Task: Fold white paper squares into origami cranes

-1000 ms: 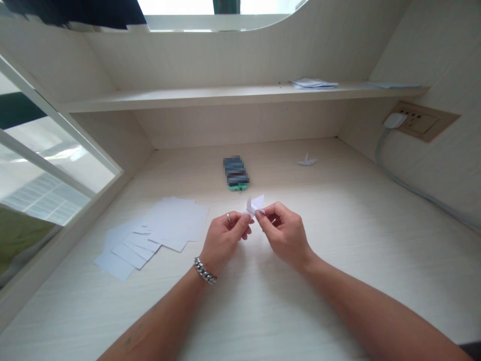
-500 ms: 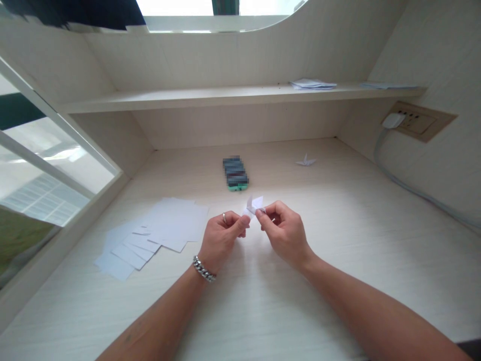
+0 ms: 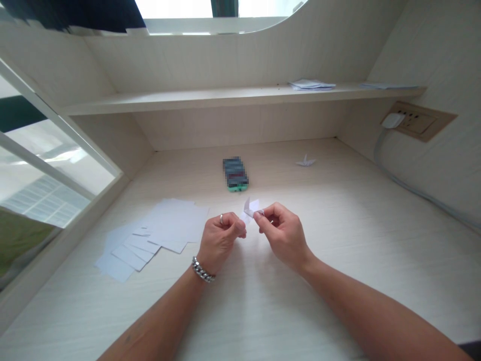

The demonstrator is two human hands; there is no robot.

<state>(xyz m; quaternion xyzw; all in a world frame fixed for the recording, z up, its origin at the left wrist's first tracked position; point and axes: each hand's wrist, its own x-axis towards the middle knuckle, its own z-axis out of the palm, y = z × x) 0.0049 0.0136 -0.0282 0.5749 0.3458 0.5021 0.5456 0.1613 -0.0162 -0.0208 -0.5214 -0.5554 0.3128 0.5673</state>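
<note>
right hand (image 3: 282, 226) pinches the folded paper (image 3: 253, 207) over the desk (image 3: 270, 316), well apart from its back edge; left hand (image 3: 221, 236) is curled beside it, whether gripping i cannot tell.

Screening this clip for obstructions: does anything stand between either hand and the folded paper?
Nothing visible does. The right hand pinches the folded paper; the left hand is close beside it, though whether it touches is unclear.
</note>
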